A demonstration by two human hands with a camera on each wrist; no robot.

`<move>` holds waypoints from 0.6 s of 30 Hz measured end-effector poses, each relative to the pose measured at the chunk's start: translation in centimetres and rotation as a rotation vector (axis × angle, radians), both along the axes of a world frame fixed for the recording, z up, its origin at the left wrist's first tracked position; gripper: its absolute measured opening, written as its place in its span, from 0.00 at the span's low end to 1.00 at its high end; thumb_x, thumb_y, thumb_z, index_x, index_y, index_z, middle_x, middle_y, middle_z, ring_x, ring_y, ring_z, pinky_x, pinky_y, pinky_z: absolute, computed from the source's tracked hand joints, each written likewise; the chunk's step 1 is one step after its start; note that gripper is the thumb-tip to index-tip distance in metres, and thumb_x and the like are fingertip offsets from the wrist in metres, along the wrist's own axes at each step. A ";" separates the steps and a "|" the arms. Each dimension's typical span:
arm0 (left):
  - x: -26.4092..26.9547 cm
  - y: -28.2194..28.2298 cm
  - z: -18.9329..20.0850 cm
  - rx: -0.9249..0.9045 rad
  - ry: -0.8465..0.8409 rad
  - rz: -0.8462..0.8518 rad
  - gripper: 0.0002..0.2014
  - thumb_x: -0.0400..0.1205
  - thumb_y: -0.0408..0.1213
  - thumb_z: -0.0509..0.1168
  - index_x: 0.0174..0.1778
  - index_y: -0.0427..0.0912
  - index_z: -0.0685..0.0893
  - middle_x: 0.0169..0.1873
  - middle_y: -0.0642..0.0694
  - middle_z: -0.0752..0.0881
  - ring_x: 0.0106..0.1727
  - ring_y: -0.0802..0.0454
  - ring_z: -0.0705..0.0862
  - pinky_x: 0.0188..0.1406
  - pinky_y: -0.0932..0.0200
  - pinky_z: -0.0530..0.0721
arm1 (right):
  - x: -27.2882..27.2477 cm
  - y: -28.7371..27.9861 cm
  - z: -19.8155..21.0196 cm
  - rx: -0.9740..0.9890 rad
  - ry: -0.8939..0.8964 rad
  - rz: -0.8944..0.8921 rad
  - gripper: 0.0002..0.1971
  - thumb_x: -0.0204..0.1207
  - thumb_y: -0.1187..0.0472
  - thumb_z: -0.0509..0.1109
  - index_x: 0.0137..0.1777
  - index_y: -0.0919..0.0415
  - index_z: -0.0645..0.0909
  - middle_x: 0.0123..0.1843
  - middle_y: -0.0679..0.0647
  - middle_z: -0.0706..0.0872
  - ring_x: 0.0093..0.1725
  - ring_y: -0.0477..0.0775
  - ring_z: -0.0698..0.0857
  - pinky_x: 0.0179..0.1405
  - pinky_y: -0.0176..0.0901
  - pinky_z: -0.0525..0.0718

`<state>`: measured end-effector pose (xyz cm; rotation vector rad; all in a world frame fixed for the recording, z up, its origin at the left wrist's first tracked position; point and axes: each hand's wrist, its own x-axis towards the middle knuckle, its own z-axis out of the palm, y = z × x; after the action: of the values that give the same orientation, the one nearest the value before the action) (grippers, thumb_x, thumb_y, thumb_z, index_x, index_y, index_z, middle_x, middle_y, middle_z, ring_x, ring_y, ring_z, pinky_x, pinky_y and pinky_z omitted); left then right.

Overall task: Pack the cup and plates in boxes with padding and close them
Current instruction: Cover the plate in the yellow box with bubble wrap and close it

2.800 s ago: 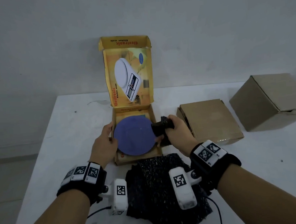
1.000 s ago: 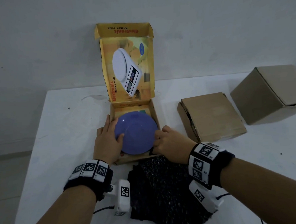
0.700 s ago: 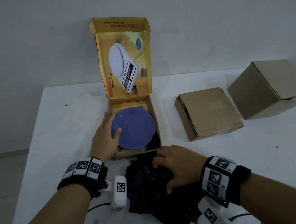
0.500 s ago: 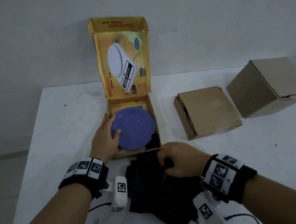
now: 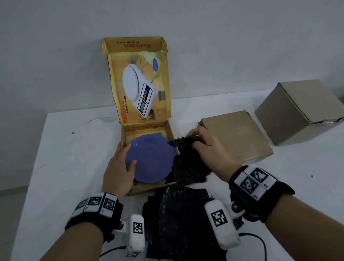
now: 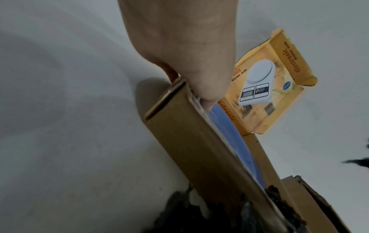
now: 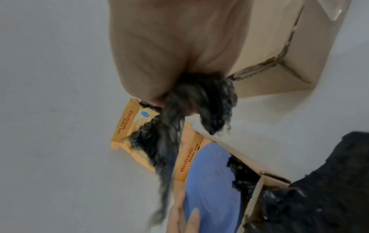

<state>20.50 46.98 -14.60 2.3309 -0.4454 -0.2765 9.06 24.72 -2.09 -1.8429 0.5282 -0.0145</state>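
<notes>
A blue plate [image 5: 151, 160] lies tilted in the open yellow kitchen-scale box [image 5: 168, 130], whose lid [image 5: 138, 82] stands upright. My left hand [image 5: 128, 156] holds the plate's left rim, thumb on top, fingers along the box wall [image 6: 199, 149]. My right hand [image 5: 195, 139] grips a crumpled piece of black padding [image 5: 189, 165] just above the box's right edge, next to the plate. In the right wrist view that padding [image 7: 189, 107] hangs from the fist over the plate [image 7: 209, 181]. Some padding [image 7: 241, 175] sits in the box under the plate's right side. No cup is in view.
A pile of black padding [image 5: 181, 219] lies on the white table [image 5: 69, 155] in front of the box. A flat closed brown box [image 5: 235, 135] sits right of my right hand, and a taller brown box [image 5: 301, 111] farther right. A wall stands behind.
My right hand dropped to the padding pile, took a piece and lifted it to the box's right edge. The left hand stayed on the plate's rim.
</notes>
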 end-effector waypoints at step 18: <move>-0.5 -0.2 0.2 -0.043 -0.008 0.038 0.27 0.84 0.44 0.61 0.80 0.52 0.64 0.77 0.48 0.70 0.75 0.46 0.71 0.74 0.46 0.71 | 5.0 0.4 0.3 0.318 -0.063 -0.285 0.21 0.78 0.50 0.67 0.24 0.56 0.71 0.22 0.52 0.70 0.15 0.48 0.62 0.16 0.32 0.60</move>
<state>19.99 46.79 -14.44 2.2969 -0.4071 -0.2377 14.06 25.11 -1.83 -1.4432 0.7029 -0.1703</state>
